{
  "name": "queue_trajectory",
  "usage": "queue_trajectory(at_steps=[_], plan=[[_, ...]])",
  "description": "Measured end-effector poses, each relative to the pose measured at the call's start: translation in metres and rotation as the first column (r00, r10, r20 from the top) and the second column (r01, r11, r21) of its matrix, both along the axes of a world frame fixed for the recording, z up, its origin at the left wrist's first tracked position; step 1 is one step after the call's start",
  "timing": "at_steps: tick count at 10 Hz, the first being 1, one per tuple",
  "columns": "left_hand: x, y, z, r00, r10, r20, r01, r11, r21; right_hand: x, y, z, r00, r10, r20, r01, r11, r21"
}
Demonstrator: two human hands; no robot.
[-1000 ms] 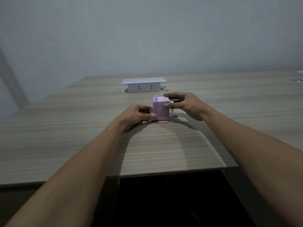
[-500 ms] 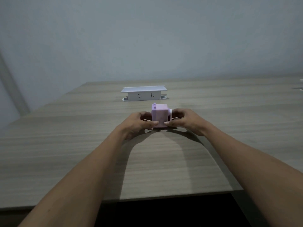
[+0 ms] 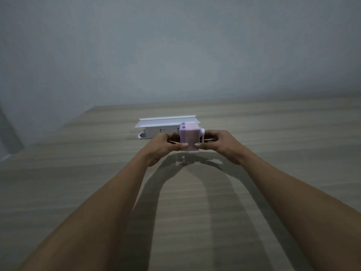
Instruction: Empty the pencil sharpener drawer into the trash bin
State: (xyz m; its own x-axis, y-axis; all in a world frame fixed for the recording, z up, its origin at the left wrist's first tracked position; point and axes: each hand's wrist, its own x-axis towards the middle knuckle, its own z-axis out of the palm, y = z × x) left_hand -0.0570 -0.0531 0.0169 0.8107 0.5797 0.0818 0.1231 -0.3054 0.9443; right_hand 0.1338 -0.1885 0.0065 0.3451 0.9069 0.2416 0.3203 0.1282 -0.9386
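A small pink box-shaped pencil sharpener (image 3: 189, 135) with a white crank on its right side is held above the wooden table (image 3: 195, 202), its shadow falling on the wood beneath. My left hand (image 3: 164, 146) grips its left side, thumb on the lower front. My right hand (image 3: 218, 144) grips the right side, thumb on the lower front edge, fingers behind near the crank. I cannot see the drawer as a separate part. No trash bin is in view.
A white pop-up power socket box (image 3: 162, 126) with its lid raised stands on the table just behind the sharpener. A grey wall rises beyond the table's far edge. The table's left edge runs diagonally at the left.
Both hands have lifted the sharpener off the table and hold it higher in the view. My right hand moved from the top down to the lower right side. The camera tilted upward.
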Motion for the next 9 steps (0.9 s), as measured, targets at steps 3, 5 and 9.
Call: queue_trajectory(at_steps=[3,5,9], plan=[[0.057,0.061,-0.023,1.0,0.022,0.0,-0.022,0.999,0.028,0.053,0.07,-0.02,0.999,-0.038,-0.007,0.037,0.998,-0.041],[0.075,0.085,-0.039,0.999,0.047,0.013,-0.047,0.999,-0.019,0.066,0.095,-0.033,0.998,-0.032,-0.047,0.029,0.997,-0.066],[0.088,0.097,-0.049,0.993,0.114,0.015,-0.114,0.993,0.012,0.07,0.103,-0.039,0.991,-0.133,-0.016,0.131,0.986,-0.1]])
